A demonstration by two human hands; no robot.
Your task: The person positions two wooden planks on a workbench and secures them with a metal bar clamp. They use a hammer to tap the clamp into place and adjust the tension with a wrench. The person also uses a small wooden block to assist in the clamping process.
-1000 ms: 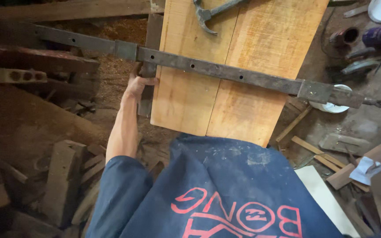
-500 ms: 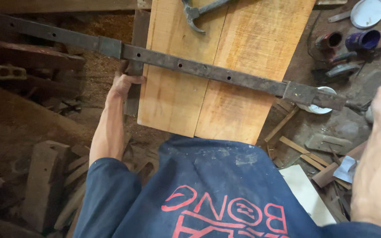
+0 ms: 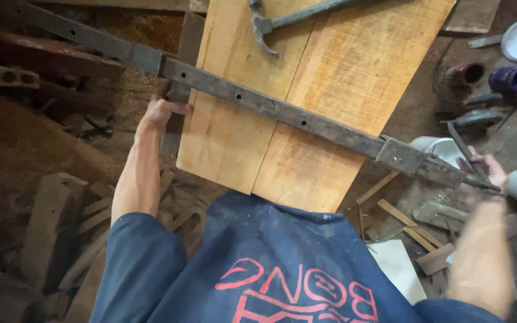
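Left hand (image 3: 161, 112) grips the clamp jaw (image 3: 178, 93); blurred right hand (image 3: 487, 170) clutches the clamp handle (image 3: 467, 157).

A woodworking shop, rough and cluttered: pale planks (image 3: 306, 90) under a long iron bar clamp (image 3: 282, 113), a hammer (image 3: 288, 21), wood scraps (image 3: 61, 221) (possibly offcuts) and paint pots (image 3: 513, 78) on the dirt floor.

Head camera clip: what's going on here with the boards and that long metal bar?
A person in a blue shirt has a long bar clamp laid across two wooden boards set edge to edge. The left hand grips the clamp jaw at the boards' left edge. The right hand holds the handle at the clamp's far right end. A claw hammer lies on the boards beyond the clamp. Wood offcuts litter the floor.
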